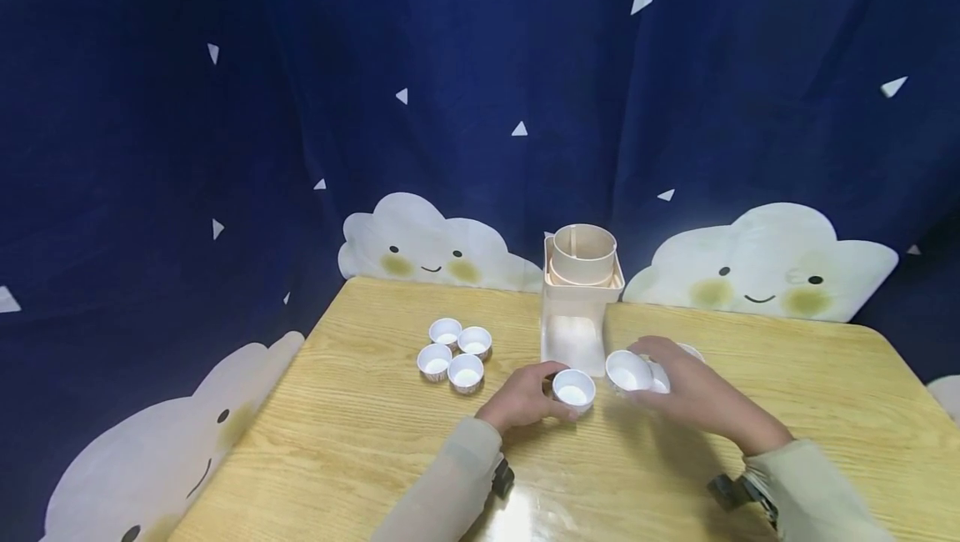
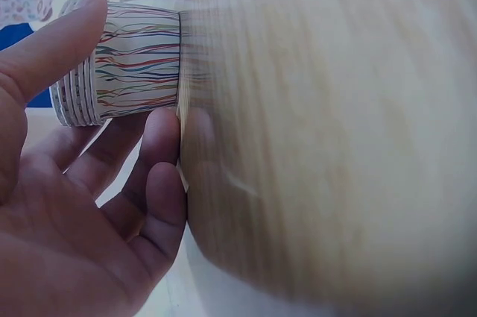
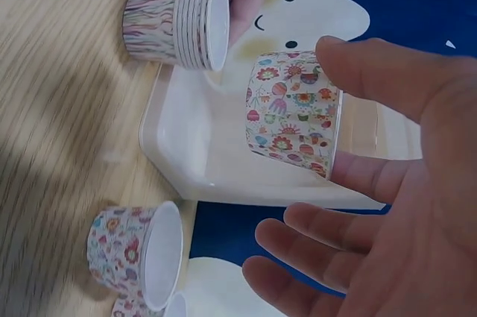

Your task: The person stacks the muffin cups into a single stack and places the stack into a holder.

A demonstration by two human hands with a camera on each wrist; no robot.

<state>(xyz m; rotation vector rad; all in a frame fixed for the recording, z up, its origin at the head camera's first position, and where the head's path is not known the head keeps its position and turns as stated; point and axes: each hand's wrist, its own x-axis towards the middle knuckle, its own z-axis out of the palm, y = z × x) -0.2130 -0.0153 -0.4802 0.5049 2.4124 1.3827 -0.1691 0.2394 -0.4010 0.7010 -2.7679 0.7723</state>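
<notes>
Left hand (image 1: 531,396) has a striped stack (image 1: 573,390) pinched between thumb and fingers, base on the table (image 1: 337,434), right in front of a beige stand (image 1: 573,308). Rims are nested so tightly I can't count the cups in it. Right hand (image 1: 686,392) is a bit blurry but it's pinching one floral cup (image 1: 628,371) by thumb and finger, held up off the table, other fingers spread. Behind that hand there are at least two more floral cups (image 3: 125,248), mostly covered in the head view, and one gets cut off in the right wrist view. Four loose cups (image 1: 466,372) sit bunched on the left, well apart from the hands. Plenty of bare wood left of those and right of the right hand; the stand is near the back edge. Front edge is out of frame.
</notes>
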